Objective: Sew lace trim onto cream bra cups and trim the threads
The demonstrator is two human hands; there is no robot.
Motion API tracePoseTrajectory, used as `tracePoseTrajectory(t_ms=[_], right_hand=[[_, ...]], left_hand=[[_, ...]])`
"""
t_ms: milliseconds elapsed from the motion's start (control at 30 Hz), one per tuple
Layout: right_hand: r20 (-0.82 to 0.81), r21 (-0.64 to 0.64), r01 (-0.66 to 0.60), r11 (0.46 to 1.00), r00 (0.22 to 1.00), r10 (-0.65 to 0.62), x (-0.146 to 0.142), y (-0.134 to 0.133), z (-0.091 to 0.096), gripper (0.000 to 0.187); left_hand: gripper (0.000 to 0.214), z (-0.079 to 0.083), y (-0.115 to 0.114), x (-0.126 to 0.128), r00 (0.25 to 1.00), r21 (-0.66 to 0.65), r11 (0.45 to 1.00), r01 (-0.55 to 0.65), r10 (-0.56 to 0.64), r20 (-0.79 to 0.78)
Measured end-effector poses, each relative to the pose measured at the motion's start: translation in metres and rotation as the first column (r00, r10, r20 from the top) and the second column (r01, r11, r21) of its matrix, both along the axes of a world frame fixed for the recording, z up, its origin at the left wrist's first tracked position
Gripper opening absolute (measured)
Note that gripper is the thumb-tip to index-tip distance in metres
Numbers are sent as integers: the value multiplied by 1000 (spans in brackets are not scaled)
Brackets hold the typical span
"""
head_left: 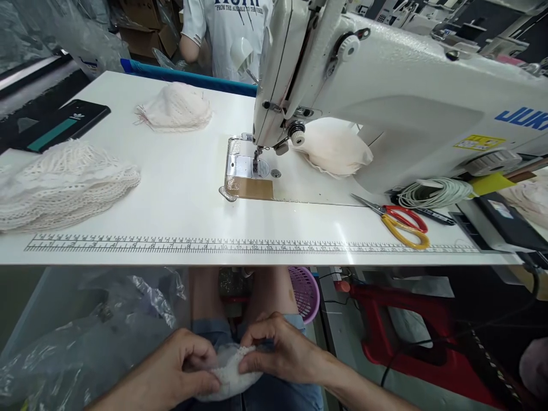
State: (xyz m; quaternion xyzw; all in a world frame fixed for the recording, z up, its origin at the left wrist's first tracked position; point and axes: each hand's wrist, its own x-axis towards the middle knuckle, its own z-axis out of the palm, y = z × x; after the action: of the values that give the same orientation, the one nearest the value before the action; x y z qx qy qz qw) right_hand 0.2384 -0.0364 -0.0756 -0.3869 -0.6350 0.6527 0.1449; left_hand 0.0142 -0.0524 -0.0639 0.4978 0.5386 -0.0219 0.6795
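Over my lap, both hands pinch a small white fabric piece (233,374) with a lacy, rounded edge. My left hand (182,365) grips its left side between thumb and fingers. My right hand (282,351) pinches the upper right edge. Part of the piece is hidden behind my fingers. Above, on the white table, stands a sewing machine (398,97) with its needle and presser foot (256,162) over the metal plate. A cream cup-shaped fabric piece (336,149) lies under the machine's arm.
A stack of white lacy fabric (64,185), a pale fabric bundle (177,107) and a black phone (60,127) lie on the table's left. Scissors (398,222) and coiled cord (434,193) lie right. Plastic bags (85,348), a purple basket (305,294) and a red stool (411,337) are below. A person stands opposite.
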Motion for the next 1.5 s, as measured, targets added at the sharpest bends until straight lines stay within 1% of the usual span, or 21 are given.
tracePoseTrajectory(t_ms=[100, 167, 300, 433, 533, 633, 733, 800, 900, 1033, 1167, 1267, 1367, 1500], right_hand=[[62, 40, 3, 999, 998, -5, -1, -1, 1, 35], [104, 81, 10, 997, 994, -19, -1, -1, 4, 31], [154, 139, -2, 990, 988, -20, 1, -1, 8, 28], [66, 189, -51, 981, 997, 39, 1, 0, 8, 33], [46, 213, -33, 976, 999, 24, 0, -1, 5, 36], [49, 204, -25, 979, 999, 16, 1, -1, 0, 39], [24, 163, -29, 986, 999, 25, 0, -1, -2, 39], [7, 126, -10, 992, 1000, 9, -1, 0, -3, 39], [-18, 0, 45, 999, 999, -45, -1, 2, -4, 41], [-38, -191, 99, 977, 993, -108, 4, 5, -5, 41], [-44, -307, 129, 943, 988, -149, 8, 7, -5, 40], [-51, -343, 140, 929, 985, -167, 10, 8, -5, 40], [-65, -367, 139, 920, 982, -175, 10, 8, -5, 39], [-75, -380, 131, 916, 982, -171, 10, 8, -4, 36]], left_hand=[[27, -1, 2, 5, 992, 24, 1000, 5, -8, 124], [26, -3, 3, 9, 986, 34, 999, -24, 18, 165], [19, -4, 3, 16, 988, 42, 996, -81, 75, 135], [18, 2, 4, 16, 991, 36, 997, -68, 63, 118], [20, 8, 5, 15, 992, -3, 997, -73, 73, 101], [21, 10, 5, 16, 993, -46, 997, -69, 73, 96], [20, 8, 5, 18, 997, -24, 999, -43, 45, 70], [20, 6, 5, 19, 997, 5, 999, -38, 38, 61], [17, 5, 6, 18, 996, 6, 999, -36, 36, 87], [12, 11, 9, 10, 988, -67, 998, -20, 29, 149], [13, 13, 9, 6, 989, -98, 995, -29, 43, 142], [14, 11, 8, 4, 991, -81, 996, -42, 52, 126], [15, 10, 7, 3, 988, -92, 995, -44, 57, 146], [15, 10, 6, 2, 988, -78, 996, -44, 54, 141]])
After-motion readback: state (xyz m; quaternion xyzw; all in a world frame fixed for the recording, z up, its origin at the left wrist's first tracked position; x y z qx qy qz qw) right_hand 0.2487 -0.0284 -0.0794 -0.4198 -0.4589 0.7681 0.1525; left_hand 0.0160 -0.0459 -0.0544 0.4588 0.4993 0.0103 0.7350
